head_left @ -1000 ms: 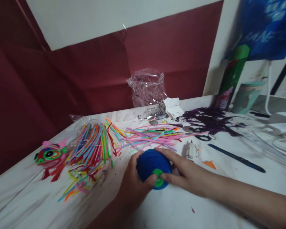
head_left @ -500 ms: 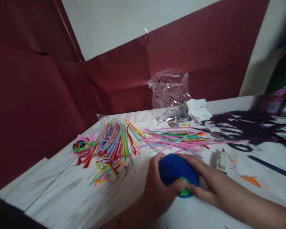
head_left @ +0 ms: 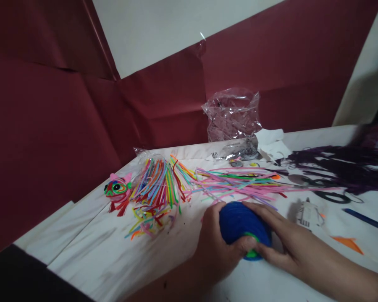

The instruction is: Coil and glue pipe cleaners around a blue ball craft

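Observation:
A rounded blue craft piece (head_left: 243, 222), its surface finely ridged, is held low over the white table between both hands. My left hand (head_left: 216, 241) wraps its left side, the thumb pressed on a bright green patch (head_left: 252, 253) at the near end. From the right, my right hand (head_left: 283, 237) grips the same piece, with fingers over the top and the thumb near the green patch. The thumbs partly hide that patch. Behind the hands lie loose pink, green and purple pipe cleaners (head_left: 239, 184).
At left stands a colourful animal figure (head_left: 117, 191) beside bundled pipe cleaners (head_left: 154, 180) and short offcuts (head_left: 151, 224). Rightward are black-handled scissors (head_left: 332, 197), a small white tube (head_left: 308, 214), an orange scrap (head_left: 348, 243), a dark stick (head_left: 368, 220) and dark purple strands (head_left: 343, 165). A clear bag (head_left: 233, 115) stands behind.
The view has turned slightly left, so everything sits further right in the picture. Both hands keep the same hold on the blue craft piece.

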The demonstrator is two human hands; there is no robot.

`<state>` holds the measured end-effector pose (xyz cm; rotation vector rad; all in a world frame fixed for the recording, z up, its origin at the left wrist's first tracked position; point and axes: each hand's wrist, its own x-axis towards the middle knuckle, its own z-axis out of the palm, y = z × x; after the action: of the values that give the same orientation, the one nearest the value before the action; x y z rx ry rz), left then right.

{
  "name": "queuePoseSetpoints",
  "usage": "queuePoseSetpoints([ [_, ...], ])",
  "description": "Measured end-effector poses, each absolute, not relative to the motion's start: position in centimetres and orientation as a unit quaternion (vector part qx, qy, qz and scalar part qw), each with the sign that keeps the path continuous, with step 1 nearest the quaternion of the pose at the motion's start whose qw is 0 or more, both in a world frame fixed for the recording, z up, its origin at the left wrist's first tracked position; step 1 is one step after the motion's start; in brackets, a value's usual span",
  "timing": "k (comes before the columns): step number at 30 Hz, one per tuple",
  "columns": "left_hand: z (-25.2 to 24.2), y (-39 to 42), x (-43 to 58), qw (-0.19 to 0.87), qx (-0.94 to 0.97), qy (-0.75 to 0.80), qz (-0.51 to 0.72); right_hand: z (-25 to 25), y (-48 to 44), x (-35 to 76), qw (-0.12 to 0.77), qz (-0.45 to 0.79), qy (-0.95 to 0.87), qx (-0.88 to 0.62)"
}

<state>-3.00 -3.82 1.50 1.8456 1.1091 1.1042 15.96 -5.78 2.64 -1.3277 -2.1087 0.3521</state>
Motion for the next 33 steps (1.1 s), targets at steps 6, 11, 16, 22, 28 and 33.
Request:
queuePoseSetpoints([
  [6, 1.8, -3.8, -2.9, 0.406, 0.678, 0.440, 0.426, 2.9, -5.6, 16.3, 0.313, 0.158, -0.791, -0.501],
  [11, 1.8, -3.8, -2.7, 0.415, 0.661, 0.453, 0.431, 2.8, -5.6, 16.5, 0.333, 0.195, -0.785, -0.485],
  [16, 1.8, -3.9, -2.7, 0.417, 0.664, 0.458, 0.419, 2.7, -5.7, 16.3, 0.329, 0.184, -0.794, -0.476],
  [22, 2.2, -4.1, -2.7, 0.430, 0.655, 0.460, 0.417, 2.7, -5.6, 16.3, 0.317, 0.187, -0.796, -0.481],
  [28, 1.8, -4.0, -2.8, 0.435, 0.659, 0.439, 0.427, 1.8, -5.5, 16.3, 0.351, 0.207, -0.762, -0.503],
  [33, 1.4, -3.9, -2.8, 0.421, 0.664, 0.416, 0.457, 1.5, -5.2, 16.3, 0.403, 0.147, -0.771, -0.470],
])
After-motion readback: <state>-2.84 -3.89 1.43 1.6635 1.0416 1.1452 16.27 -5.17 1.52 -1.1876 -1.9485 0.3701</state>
